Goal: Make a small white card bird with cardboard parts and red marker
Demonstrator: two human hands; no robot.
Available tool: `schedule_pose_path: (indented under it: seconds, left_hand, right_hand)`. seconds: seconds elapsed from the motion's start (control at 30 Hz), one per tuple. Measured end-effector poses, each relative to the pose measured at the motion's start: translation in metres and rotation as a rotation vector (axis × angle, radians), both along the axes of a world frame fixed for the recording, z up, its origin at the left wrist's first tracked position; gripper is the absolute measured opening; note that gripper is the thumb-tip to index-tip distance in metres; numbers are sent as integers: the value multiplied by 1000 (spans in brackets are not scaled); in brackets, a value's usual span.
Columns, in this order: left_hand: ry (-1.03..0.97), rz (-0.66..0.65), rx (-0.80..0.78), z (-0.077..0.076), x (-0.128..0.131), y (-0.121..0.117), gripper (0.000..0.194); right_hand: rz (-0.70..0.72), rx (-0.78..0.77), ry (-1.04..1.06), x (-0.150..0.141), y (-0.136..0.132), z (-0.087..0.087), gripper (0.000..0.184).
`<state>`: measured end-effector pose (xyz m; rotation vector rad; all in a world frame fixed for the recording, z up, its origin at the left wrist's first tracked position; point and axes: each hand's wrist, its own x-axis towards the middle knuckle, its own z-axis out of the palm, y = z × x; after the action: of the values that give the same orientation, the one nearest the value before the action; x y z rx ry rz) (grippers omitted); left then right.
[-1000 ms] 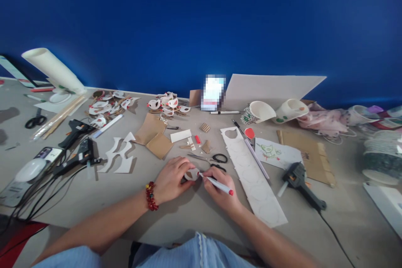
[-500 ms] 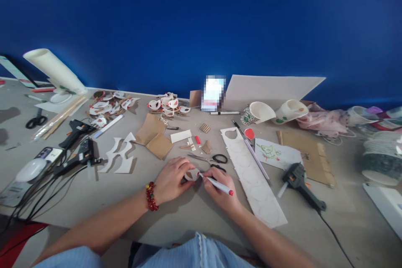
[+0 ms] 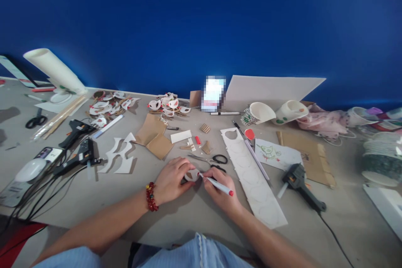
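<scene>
Holding a white cutout [image 3: 190, 174] and a red-ended pen [image 3: 221, 186]

The cutout, marked with brown and red, was just above the near middle of the tabletop [image 3: 176, 222], between both hands. The left hand [image 3: 172, 179] pinched it between thumb and fingers, its wrist ringed by a beaded bracelet [image 3: 152, 196]. The right hand [image 3: 221, 190] gripped the pen, slanted with its tip at the red mark on the cutout's three o'clock edge; whether the tip touched could not be told.

With the cutout as the dial's centre and the blue wall [image 3: 201, 21] at twelve, scissors [image 3: 220, 158] lay at two, near the right hand. A short red piece [image 3: 197, 140] lay at twelve, and a phone [image 3: 213, 94] with a blurred screen leaned just past it. Brown card [image 3: 159, 145] lay between ten and eleven. One heap of paper birds [image 3: 168, 104] sat past eleven, another heap [image 3: 106, 107] at ten. White scraps [image 3: 124, 164] lay between nine and ten. At three came a long paper strip [image 3: 251, 180], and beyond it a black glue gun [image 3: 303, 188].
</scene>
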<state>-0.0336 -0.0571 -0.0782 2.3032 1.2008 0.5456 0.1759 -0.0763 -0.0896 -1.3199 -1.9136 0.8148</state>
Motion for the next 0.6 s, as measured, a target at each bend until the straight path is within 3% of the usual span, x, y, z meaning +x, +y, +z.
schedule_pose_path:
  seconds: [0.6]
  left_hand:
    - [2, -6, 6, 4, 1, 0, 22]
  right_hand:
    - [4, 43, -16, -2, -1, 4, 12]
